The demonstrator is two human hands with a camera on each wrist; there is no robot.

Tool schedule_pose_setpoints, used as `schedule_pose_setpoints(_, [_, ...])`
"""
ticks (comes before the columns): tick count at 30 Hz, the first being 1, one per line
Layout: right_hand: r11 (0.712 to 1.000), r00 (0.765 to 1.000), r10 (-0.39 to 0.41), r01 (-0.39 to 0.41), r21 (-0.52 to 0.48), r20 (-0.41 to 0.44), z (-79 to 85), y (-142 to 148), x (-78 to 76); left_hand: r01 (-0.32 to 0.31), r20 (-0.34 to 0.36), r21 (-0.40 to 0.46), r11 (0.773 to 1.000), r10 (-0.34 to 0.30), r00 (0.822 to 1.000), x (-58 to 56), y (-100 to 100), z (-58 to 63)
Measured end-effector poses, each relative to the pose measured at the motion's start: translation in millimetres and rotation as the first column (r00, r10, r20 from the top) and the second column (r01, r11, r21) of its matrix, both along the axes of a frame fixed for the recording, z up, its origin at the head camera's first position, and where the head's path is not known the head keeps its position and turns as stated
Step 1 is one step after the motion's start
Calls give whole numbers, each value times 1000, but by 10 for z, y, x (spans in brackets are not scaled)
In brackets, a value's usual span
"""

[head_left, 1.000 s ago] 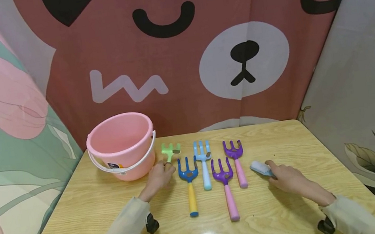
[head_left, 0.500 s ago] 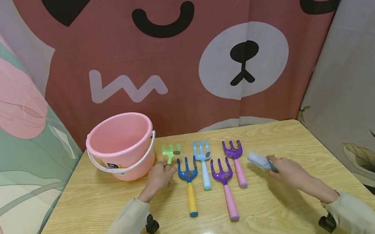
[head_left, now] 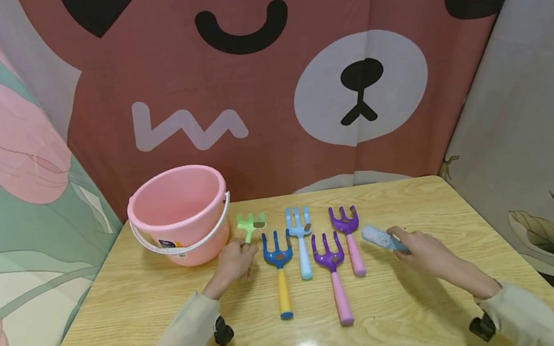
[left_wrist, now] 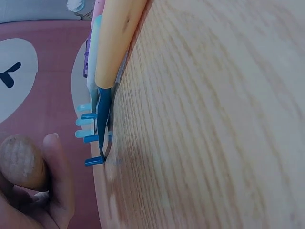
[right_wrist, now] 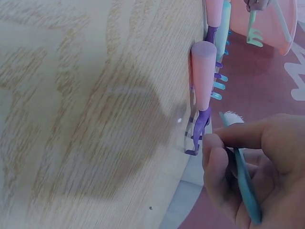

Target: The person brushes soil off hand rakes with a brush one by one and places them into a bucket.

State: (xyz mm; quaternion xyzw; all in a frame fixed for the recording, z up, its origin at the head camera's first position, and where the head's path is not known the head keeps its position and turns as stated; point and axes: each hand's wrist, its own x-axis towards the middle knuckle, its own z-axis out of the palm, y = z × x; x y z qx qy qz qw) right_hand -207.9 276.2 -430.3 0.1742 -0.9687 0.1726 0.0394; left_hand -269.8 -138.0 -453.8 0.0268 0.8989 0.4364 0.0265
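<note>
My left hand grips a small green hand fork by its handle, just right of the pink bucket. Its round handle end shows between finger and thumb in the left wrist view. A brown patch marks the green head. My right hand holds a brush with pale bristles and a teal handle, raised above the table. Left of the brush lie a purple fork with pink handle, another purple fork, a light blue fork and a dark blue fork with yellow handle.
The pink bucket stands upright at the table's back left, its white handle lowered in front. Brown patches show on the heads of the lying forks. A bear-printed curtain hangs behind the wooden table.
The brush in my right hand has moved slightly left and its bristle end has risen. My left hand stays almost in place with the green fork.
</note>
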Motion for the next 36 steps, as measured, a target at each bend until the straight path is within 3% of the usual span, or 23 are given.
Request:
schedule_pose_setpoints(6, [998, 994, 14, -7, -62, 113, -13, 5, 6, 7, -1, 43, 999, -7, 1000, 0, -10, -19])
schedule_pose_setpoints(12, [995, 985, 39, -22, -99, 168, 6, 7, -10, 6, 1, 63, 998, -6, 1000, 24, -19, -4])
schedule_pose_setpoints(15, [997, 988, 51, -42, -67, 145, 16, 3, -16, 12, 5, 67, 998, -13, 1000, 36, -18, 0])
schedule_pose_setpoints(22, [999, 999, 46, -46, 4, -3, 66, 11, -26, 40, 2, 77, 996, -40, 999, 46, -15, 5])
schedule_pose_setpoints(31, [1000, 998, 26, -26, 5, -62, 46, -39, -78, 32, 1, 91, 995, -32, 999, 53, -33, -1])
schedule_pose_setpoints(36, [1000, 999, 12, -12, 2, -37, 17, -79, -93, 31, 17, 117, 993, -33, 999, 60, -23, 28])
